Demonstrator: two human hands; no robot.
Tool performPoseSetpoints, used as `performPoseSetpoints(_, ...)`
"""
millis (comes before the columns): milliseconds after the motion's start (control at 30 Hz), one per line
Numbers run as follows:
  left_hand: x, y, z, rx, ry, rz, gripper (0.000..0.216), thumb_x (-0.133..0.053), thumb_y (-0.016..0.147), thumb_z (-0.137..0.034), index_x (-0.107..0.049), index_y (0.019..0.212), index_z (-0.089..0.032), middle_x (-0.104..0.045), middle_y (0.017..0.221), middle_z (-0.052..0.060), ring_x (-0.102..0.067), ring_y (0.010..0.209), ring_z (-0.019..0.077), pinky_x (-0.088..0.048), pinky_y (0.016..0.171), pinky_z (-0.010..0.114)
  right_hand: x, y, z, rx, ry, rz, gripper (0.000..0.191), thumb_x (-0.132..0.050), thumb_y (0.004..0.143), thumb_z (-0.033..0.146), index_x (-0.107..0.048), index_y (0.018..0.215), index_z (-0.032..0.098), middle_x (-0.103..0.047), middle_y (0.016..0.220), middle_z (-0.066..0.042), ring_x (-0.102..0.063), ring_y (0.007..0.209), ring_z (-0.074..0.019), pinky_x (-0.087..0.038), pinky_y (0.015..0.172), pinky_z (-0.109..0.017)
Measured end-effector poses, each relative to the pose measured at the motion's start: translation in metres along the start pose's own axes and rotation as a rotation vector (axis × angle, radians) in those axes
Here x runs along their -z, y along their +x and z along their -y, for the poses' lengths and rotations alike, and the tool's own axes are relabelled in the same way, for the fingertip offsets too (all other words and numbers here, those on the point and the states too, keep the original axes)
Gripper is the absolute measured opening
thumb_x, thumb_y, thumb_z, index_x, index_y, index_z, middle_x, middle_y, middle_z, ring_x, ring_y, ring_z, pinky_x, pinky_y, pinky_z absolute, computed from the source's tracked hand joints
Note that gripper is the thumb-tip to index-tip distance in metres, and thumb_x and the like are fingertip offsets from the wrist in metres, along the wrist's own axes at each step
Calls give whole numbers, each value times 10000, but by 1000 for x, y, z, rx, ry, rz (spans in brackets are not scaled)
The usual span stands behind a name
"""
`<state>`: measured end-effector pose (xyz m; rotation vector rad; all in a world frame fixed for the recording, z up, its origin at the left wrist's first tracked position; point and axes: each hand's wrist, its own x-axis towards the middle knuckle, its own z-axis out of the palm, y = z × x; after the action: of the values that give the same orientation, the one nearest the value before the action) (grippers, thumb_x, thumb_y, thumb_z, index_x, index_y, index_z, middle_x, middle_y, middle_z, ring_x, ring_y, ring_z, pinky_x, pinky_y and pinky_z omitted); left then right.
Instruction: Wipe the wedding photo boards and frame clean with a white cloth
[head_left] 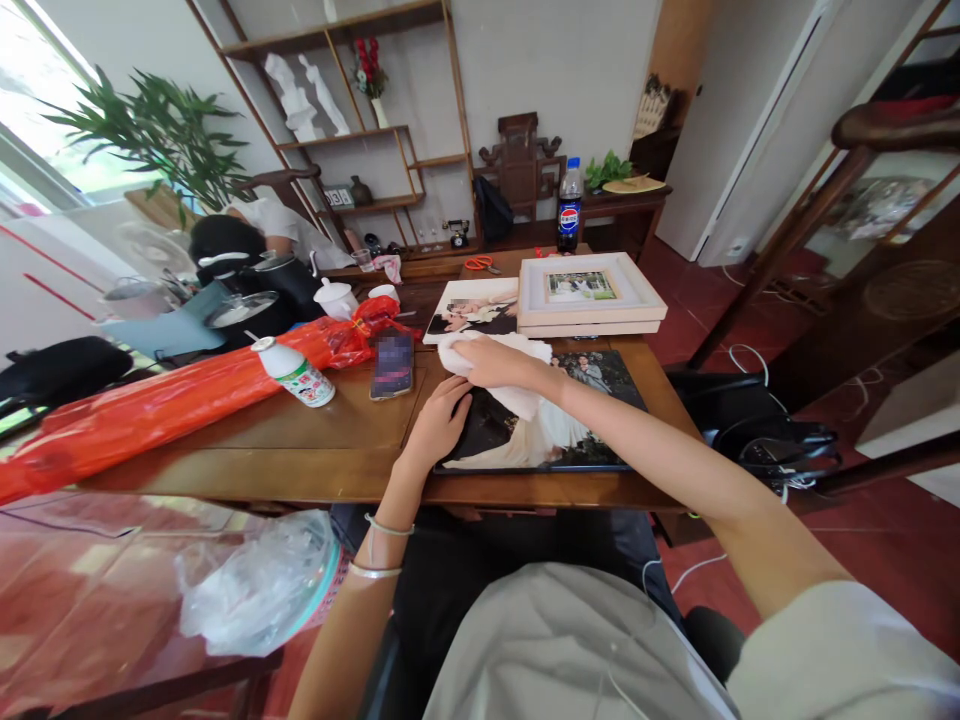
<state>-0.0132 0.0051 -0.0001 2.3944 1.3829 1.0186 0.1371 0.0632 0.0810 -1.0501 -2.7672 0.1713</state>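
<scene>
A large dark photo panel (491, 430) with a wedding picture lies flat near the table's front edge. My right hand (491, 362) presses a white cloth (525, 400) onto its upper left part, fingers closed over the cloth. At the panel's left edge rests my left hand (442, 420), fingers stretched out and touching the edge. It holds nothing. Behind the cloth lies a second photo panel (476, 308), partly under a stack of white picture frames (637, 300). A phone (392, 366) lies left of my hands.
On the wooden table (360, 440) a white bottle (294, 372) stands before a long red plastic-wrapped bundle (187, 400). Orange-handled scissors (480, 264) and a cola bottle (569, 210) are at the back. A person (255, 235) bends down at the far left. A bin with a clear bag (255, 580) stands below.
</scene>
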Motion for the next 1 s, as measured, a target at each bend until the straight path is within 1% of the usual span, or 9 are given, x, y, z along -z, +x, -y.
performPoseSetpoints(167,-1,-1,-1,17,-14,11,374,-394,944,-237,-593,1246,-144,-551,1351,111,-451,1305,222,-345,1113,429,11,-67,-29,-63,-44,37,346,-496,717,50,-584,1050,92,-649,960,-151,-599,887,-262,-425,732,-323)
performPoseSetpoints(300,-1,-1,-2,27,-5,13,382,-388,947,-232,-590,1254,-130,-550,1354,114,-448,1308,220,-343,1114,424,9,-116,-32,-204,-156,-27,445,-485,754,56,-579,1182,135,-637,1055,-154,-596,974,-281,-437,774,-351)
performPoseSetpoints(367,-1,-1,-2,32,6,15,383,-386,946,-229,-590,1254,-128,-548,1356,116,-449,1307,221,-340,1116,423,-3,-133,-17,-147,-244,-83,434,-492,766,48,-615,1169,151,-599,1191,-181,-558,1093,-314,-416,858,-413)
performPoseSetpoints(500,-1,-1,-2,23,16,23,380,-386,936,-208,-592,1252,-161,-548,1358,102,-447,1310,223,-345,1111,438,-30,-152,33,168,-253,-101,295,-516,820,124,-688,1053,181,-470,1389,-195,-444,1259,-318,-360,940,-451)
performPoseSetpoints(567,0,-1,-2,11,14,38,386,-389,928,-195,-584,1260,-174,-540,1368,98,-443,1313,228,-350,1105,449,-37,-154,54,265,-208,-76,232,-561,818,218,-704,999,191,-451,1410,-193,-437,1262,-317,-378,914,-436)
performPoseSetpoints(667,1,0,-1,2,13,56,384,-385,929,-198,-591,1251,-165,-532,1373,111,-439,1316,237,-349,1105,451,-34,-146,61,270,-154,-52,272,-595,811,321,-701,1027,196,-476,1386,-199,-458,1235,-333,-391,896,-453)
performPoseSetpoints(833,0,-1,1,-7,0,25,372,-376,944,-229,-603,1233,-165,-547,1356,113,-448,1308,232,-347,1106,448,-21,-110,14,94,-114,-117,362,-447,938,416,-673,1124,203,-511,1362,-177,-401,1291,-368,-303,985,-593)
performPoseSetpoints(900,-1,-1,2,-8,-5,18,372,-378,949,-240,-600,1235,-153,-544,1359,118,-447,1309,227,-343,1110,441,-18,-95,-10,75,-137,-117,388,-431,949,432,-657,1143,182,-486,1392,-176,-350,1333,-370,-259,1019,-622)
performPoseSetpoints(1000,-2,-1,1,-3,0,15,375,-382,951,-247,-595,1242,-144,-534,1369,119,-445,1310,220,-335,1117,428,-15,-82,-32,101,-168,-105,399,-410,963,415,-626,1171,152,-472,1404,-185,-344,1341,-353,-295,1018,-601)
